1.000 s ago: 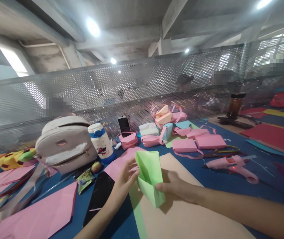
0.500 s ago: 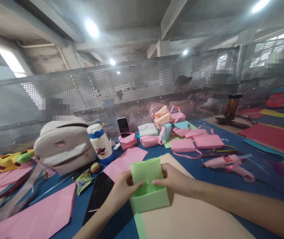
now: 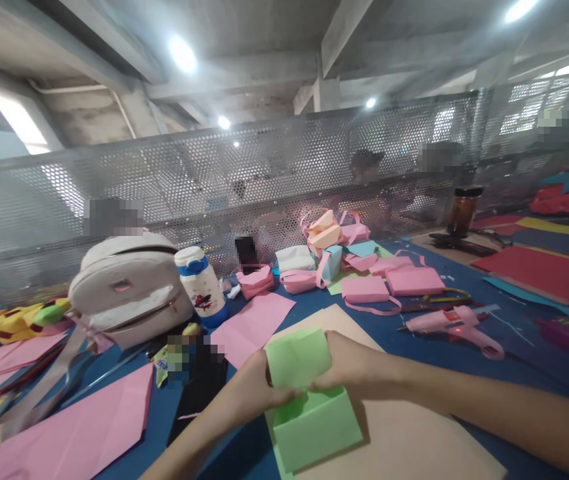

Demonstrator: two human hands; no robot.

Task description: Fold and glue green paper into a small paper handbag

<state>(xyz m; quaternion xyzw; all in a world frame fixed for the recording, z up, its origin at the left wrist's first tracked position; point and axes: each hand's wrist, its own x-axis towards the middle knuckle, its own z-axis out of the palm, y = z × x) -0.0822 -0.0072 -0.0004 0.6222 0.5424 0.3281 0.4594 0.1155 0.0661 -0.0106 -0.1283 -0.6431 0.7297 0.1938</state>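
A light green folded paper box (image 3: 318,430) with a raised flap is held between my two hands, above a sheet of tan paper (image 3: 404,427). My left hand (image 3: 254,387) grips the left side of the flap, its thumb at the fold over the box opening. On the flap's right side my right hand (image 3: 347,360) is closed, with its thumb also at the fold. The fingers behind the flap are hidden. The box front tilts toward me.
A pink glue gun (image 3: 454,327) lies to the right. Several small pink paper bags (image 3: 364,291) sit at the back. Left stand a white backpack (image 3: 124,287) and a water bottle (image 3: 202,287). Pink paper (image 3: 79,427) lies at front left. A perforated metal screen (image 3: 284,167) runs behind.
Both hands have tipped the green paper box and brought it slightly lower and nearer. Its front face shows larger, and the flap leans over more.
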